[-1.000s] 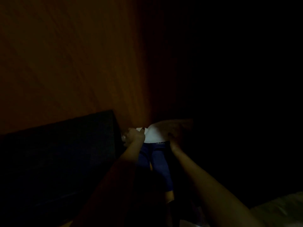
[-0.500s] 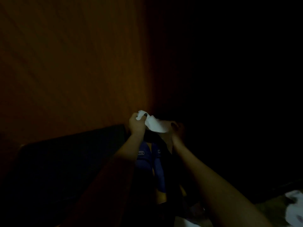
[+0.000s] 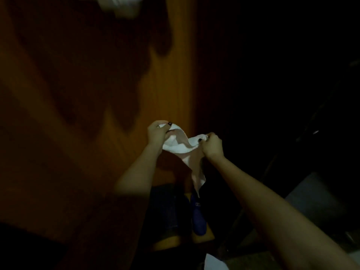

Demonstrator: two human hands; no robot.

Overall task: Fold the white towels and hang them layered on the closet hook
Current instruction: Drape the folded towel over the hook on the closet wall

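Observation:
A small white towel (image 3: 182,146) is stretched between both my hands in front of the wooden closet door (image 3: 97,114). My left hand (image 3: 156,133) grips its left corner and my right hand (image 3: 213,145) grips the right corner. The cloth sags between them and a tail of it hangs down below. At the top edge more white towel cloth (image 3: 120,4) hangs against the door. The hook itself is not visible. The scene is very dark.
Right of the door lies a dark opening (image 3: 272,94) where nothing can be made out. Below my hands are my legs and a blue slipper (image 3: 197,219) on the floor. Another white piece (image 3: 213,262) lies at the bottom edge.
Both hands have risen with the towel and moved apart, stretching it. The view has tilted up, bringing the white cloth at the top of the door into sight.

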